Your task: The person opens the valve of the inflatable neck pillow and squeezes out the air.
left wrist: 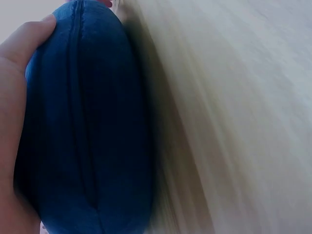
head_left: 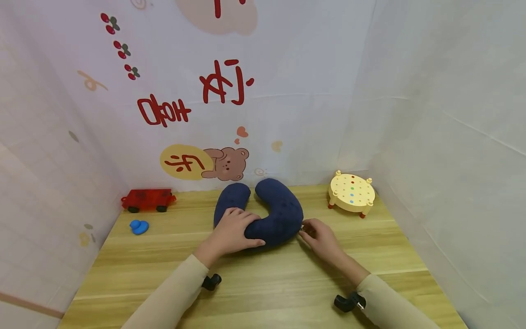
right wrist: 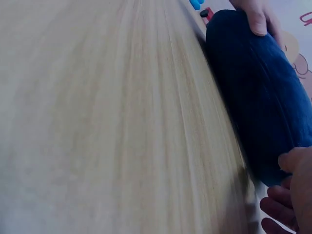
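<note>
A dark blue U-shaped neck pillow (head_left: pixel 283 214) lies on the table, its open end toward the back wall. My left hand (head_left: pixel 234 232) grips its front left part, fingers over the top and thumb along the front side. In the left wrist view a zipper (left wrist: pixel 80 122) runs along the pillow's outer edge, and the thumb (left wrist: pixel 41 31) presses beside it. At the pillow's right side, my right hand (head_left: pixel 322 240) pinches a small zipper pull (head_left: pixel 302 227) between thumb and forefinger. The right wrist view shows that thumb against the pillow's end, with the other fingers curled below.
A red toy cart (head_left: pixel 148 200) with black wheels stands at the back left, a blue toy duck (head_left: pixel 139 226) in front of it. At the back right stands a yellow round pegged toy (head_left: pixel 352 193) on short legs. Printed cloth walls (head_left: pixel 308 137) enclose the wooden table (head_left: pixel 279 288).
</note>
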Tool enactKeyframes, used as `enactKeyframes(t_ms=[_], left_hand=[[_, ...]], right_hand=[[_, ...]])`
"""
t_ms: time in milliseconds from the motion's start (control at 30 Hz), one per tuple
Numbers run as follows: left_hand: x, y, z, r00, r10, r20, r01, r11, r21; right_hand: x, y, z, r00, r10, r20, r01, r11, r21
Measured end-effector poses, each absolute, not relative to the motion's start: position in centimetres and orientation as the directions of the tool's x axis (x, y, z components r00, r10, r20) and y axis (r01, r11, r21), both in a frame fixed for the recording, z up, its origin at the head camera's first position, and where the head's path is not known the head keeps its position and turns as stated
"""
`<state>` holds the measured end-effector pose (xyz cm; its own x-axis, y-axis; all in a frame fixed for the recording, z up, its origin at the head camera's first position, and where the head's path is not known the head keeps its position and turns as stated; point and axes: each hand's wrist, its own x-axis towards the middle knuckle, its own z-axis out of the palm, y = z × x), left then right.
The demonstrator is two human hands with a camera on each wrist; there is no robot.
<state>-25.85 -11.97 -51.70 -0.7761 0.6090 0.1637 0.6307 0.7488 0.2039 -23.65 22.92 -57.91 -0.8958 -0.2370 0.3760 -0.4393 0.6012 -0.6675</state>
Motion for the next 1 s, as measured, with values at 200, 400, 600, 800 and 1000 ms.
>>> enactKeyframes(t_ms=[200, 400, 600, 800, 1000], left_hand=[[-25.8, -11.7, -51.5, -0.797, 0.585, 0.147, 0.604, 0.773, 0.195], [-25.7, -11.3, -51.4, -0.814, 0.565, 0.136, 0.581, 0.793, 0.182], [-25.5, -10.5, -51.6, -0.843, 0.525, 0.121, 0.538, 0.829, 0.152], [-25.4, -10.1, -51.9, -0.86, 0.496, 0.122, 0.509, 0.852, 0.124], [-25.7, -9.9, -52.2, -0.861, 0.488, 0.142, 0.505, 0.855, 0.122]], right_hand=[[-24.0, 22.4, -57.9, -0.911, -0.221, 0.349, -0.411, 0.578, -0.705], [-23.7, 22.6, -58.0, -0.89, -0.235, 0.392, -0.453, 0.565, -0.69], [-23.2, 22.7, -57.8, -0.863, -0.267, 0.428, -0.498, 0.59, -0.635], [-22.5, 22.6, -57.5, -0.828, -0.316, 0.464, -0.549, 0.629, -0.551], [-21.6, 21.5, -57.0, -0.748, -0.459, 0.479, -0.66, 0.591, -0.464]])
